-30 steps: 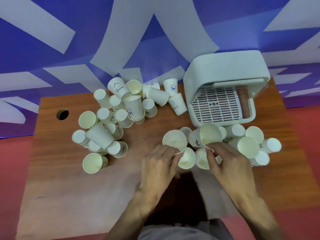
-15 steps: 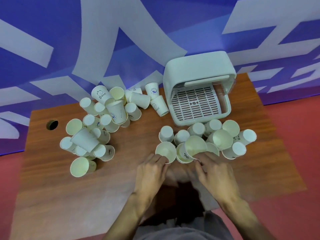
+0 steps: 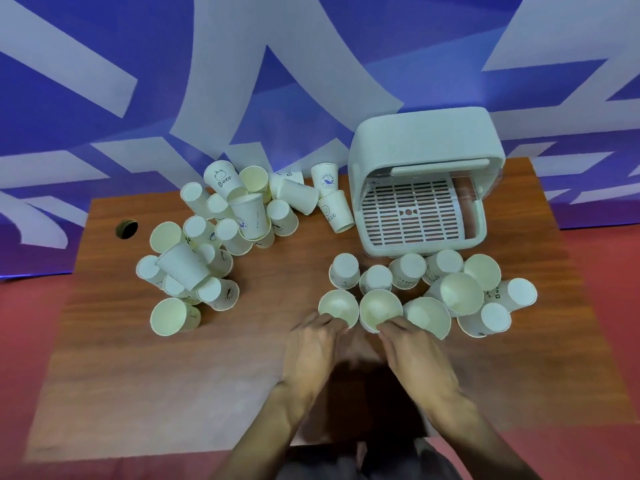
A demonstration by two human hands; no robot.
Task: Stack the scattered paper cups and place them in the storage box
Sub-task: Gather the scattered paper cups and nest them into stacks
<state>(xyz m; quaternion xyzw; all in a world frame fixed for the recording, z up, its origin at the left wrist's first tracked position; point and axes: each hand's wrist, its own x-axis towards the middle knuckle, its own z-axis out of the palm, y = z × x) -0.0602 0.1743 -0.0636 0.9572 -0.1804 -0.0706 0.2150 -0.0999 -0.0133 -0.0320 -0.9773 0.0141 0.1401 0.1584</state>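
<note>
Lowered in right hand (image 3: 412,348), middle cup (image 3: 379,308) abuts left cup (image 3: 337,306) rim-to-rim.

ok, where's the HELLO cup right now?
Head view, far half of the table: the HELLO cup sits just left of the storage box, directly in front of the blue-logo cup.

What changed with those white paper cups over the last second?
The right hand lowered its white paper cup from higher up to beside the other white paper cup, held by the left hand. Both hands still hold them. The scattered cups at left and the white plastic storage box stayed put.
</note>
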